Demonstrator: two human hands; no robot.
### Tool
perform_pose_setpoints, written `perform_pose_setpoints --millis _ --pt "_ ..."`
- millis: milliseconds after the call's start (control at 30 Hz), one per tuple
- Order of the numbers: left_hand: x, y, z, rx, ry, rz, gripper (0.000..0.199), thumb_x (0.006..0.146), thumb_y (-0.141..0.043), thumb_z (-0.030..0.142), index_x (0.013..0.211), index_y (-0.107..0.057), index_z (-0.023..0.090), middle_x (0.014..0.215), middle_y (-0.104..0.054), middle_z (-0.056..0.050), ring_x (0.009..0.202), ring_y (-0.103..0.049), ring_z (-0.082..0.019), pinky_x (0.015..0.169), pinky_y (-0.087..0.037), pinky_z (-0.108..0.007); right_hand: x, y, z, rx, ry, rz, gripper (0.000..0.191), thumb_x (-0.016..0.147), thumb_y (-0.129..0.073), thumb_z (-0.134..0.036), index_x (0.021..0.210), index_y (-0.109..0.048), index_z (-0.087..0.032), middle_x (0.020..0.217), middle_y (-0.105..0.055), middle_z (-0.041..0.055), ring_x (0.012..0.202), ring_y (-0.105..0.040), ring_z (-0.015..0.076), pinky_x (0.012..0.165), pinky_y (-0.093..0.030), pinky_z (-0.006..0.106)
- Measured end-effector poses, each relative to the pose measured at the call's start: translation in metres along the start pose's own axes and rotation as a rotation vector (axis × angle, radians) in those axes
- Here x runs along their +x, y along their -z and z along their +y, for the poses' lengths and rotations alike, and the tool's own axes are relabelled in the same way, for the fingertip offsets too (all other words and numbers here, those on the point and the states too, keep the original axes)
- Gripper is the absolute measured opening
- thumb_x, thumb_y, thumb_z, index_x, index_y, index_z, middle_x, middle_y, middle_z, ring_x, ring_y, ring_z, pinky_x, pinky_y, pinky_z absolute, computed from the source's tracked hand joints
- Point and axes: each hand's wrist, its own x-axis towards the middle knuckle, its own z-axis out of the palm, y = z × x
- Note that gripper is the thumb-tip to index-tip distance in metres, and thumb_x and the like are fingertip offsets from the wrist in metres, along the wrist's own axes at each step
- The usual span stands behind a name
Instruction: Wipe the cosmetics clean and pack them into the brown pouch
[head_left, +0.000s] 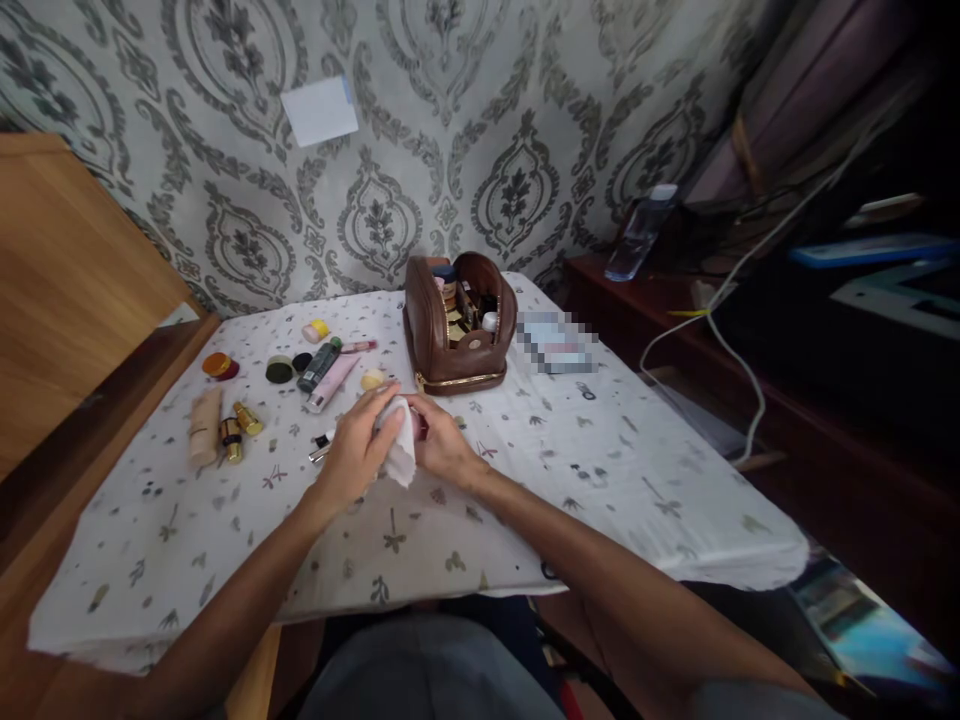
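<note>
Over the middle of the table, my left hand (358, 445) is closed on a crumpled white tissue (403, 458). My right hand (448, 446) meets it, fingers curled round a small pinkish item (420, 426) that the tissue and fingers mostly hide; its kind does not show. Just beyond my hands stands an unzipped brown makeup bag (484, 366) with several cosmetics inside. A round pale-yellow item (372, 380) lies beyond my left fingers. Partly behind my left hand are slim black and silver items (320, 452).
To the left lie a pink tube (332, 384), a dark green-capped bottle (320, 365), a beige tube (205, 428), gold-and-black containers (231, 440), and an orange-lidded jar (220, 366). A blurred-out flat item (556, 343) rests right of the bag. A clear bottle (641, 235) stands on the side desk.
</note>
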Motion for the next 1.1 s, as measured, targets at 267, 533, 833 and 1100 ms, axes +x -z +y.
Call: perform_pose_setpoints --millis 267,533,833,1100 --pt "0.003 -0.003 0.004 -0.324 0.228 0.140 0.041 0.098 -0.048 0.041 0.125 -0.065 0.016 0.135 -0.065 -0.010 0.132 -0.055 -0.024 0.116 -0.039 -0.042 0.000 -0.002 -0.003 0.582 -0.366 -0.060 0.063 0.050 -0.091 -0.039 0.104 -0.066 -0.020 0.093 -0.070 -0.0004 0.076 -0.065 0.0153 0.071 -0.054 0.027" --pt "-0.002 -0.008 0.009 -0.275 0.157 0.198 0.045 0.101 -0.040 0.043 0.131 -0.060 0.017 0.136 -0.063 -0.011 0.130 -0.056 -0.025 0.114 -0.041 -0.041 0.002 -0.001 -0.005 0.744 -0.445 -0.038 0.062 0.059 -0.085 -0.054 0.108 -0.069 -0.021 0.096 -0.075 0.0054 0.088 -0.068 0.0225 0.078 -0.055 0.033" --pt "-0.003 0.000 -0.008 -0.199 0.144 0.194 0.040 0.098 -0.047 0.044 0.127 -0.060 0.020 0.126 -0.069 -0.010 0.113 -0.066 -0.026 0.094 -0.054 -0.039 0.004 0.007 -0.008 0.894 -0.480 0.019 0.054 0.061 -0.088 -0.047 0.102 -0.068 -0.020 0.096 -0.074 0.0035 0.086 -0.069 0.0184 0.078 -0.055 0.029" --pt "0.004 0.009 -0.003 -0.185 0.177 0.229 0.027 0.096 -0.050 0.039 0.107 -0.065 0.020 0.097 -0.074 -0.005 0.090 -0.070 -0.022 0.080 -0.056 -0.034 0.003 0.004 -0.008 0.846 -0.474 0.012 0.051 0.059 -0.090 -0.039 0.101 -0.067 -0.022 0.103 -0.070 0.0018 0.090 -0.068 0.0160 0.082 -0.058 0.028"
